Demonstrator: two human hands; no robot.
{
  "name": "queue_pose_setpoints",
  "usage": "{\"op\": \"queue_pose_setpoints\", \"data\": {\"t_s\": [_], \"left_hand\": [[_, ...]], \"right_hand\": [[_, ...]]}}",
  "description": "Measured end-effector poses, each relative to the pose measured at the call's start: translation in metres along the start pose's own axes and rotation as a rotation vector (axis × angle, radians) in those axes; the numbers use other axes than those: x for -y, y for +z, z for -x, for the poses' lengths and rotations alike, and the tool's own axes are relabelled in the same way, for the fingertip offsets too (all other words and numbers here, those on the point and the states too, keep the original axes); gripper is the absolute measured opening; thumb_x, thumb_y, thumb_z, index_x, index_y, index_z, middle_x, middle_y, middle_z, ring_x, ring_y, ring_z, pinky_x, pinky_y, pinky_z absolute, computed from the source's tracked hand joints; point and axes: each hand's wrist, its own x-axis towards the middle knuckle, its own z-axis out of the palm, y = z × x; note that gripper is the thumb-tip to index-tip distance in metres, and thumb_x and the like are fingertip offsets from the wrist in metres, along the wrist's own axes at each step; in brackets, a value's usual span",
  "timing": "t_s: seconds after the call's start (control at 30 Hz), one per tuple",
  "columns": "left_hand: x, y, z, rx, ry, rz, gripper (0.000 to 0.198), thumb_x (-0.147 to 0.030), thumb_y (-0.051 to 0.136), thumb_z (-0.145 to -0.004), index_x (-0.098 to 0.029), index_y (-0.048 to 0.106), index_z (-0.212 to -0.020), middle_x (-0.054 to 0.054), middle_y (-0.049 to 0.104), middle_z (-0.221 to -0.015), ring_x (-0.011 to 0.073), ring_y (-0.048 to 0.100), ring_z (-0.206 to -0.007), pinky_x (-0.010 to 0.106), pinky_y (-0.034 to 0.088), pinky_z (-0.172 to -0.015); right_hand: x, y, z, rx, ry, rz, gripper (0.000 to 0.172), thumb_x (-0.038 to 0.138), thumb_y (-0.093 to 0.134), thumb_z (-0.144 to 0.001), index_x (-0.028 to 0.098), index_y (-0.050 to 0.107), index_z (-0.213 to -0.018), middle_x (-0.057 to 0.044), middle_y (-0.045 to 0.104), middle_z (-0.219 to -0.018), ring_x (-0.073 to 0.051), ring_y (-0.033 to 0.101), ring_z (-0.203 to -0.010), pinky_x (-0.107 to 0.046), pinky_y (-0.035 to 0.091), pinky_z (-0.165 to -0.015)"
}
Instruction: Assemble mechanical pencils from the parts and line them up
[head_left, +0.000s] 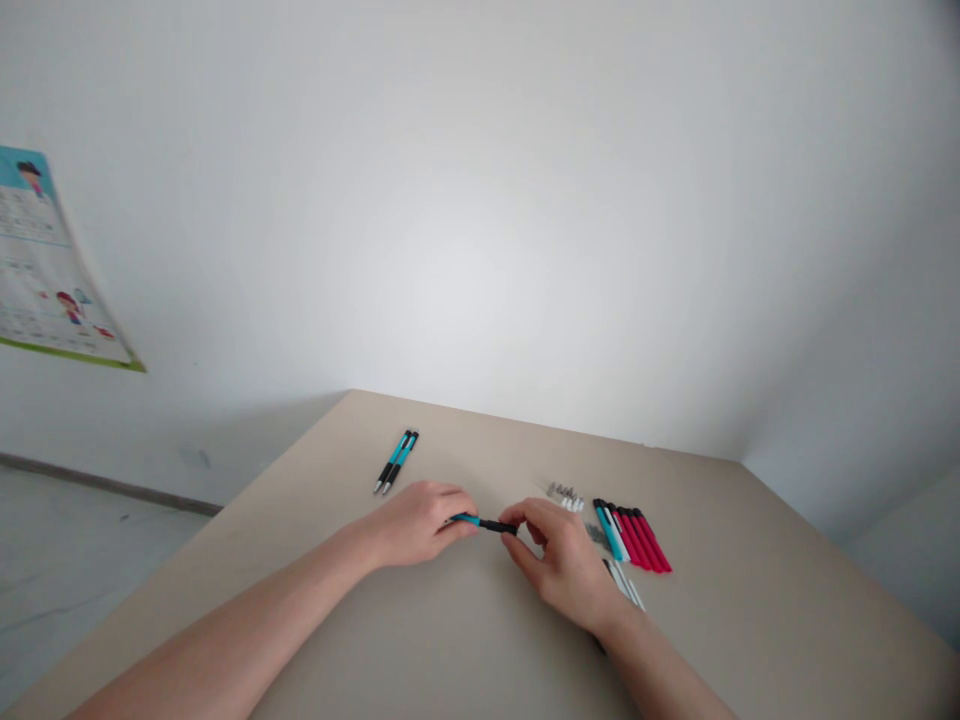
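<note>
lower centre, left hand (420, 520) and right hand (566, 572) each pinch an end of the teal pen (480, 521), seemingly mid-assembly, needing straight alignment.

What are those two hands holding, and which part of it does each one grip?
A single teal and black pen, held between both hands. The left hand pinches its teal end and the right hand pinches its black end.
</note>
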Motion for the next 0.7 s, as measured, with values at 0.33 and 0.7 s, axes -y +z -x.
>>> {"op": "queue_pose_setpoints", "data": {"t_s": [0.33,0.7], "left_hand": [[-0.001,0.002,-0.001,0.001,0.035,-0.047,0.02,-0.028,0.046,-0.093,-0.018,0.063,-0.093,0.002,0.064,-0.081,0.0137,0.058,-0.072,0.022,0.04,-0.065],[0.004,0.006,-0.001,-0.016,0.074,-0.108,0.02,-0.029,0.045,-0.094,-0.019,0.063,-0.093,0.002,0.065,-0.081,0.0141,0.059,-0.074,0.022,0.04,-0.067]], "right_hand": [[-0.001,0.007,-0.001,0.016,0.01,-0.066,0.016,0.025,0.054,-0.087,0.02,0.069,-0.09,-0.002,0.062,-0.067,-0.014,0.053,-0.06,-0.025,0.038,-0.059],[-0.003,0.014,0.0,0.058,0.106,-0.168,0.02,0.024,0.052,-0.087,0.019,0.071,-0.088,-0.001,0.067,-0.072,-0.014,0.057,-0.063,-0.022,0.04,-0.059]]}}
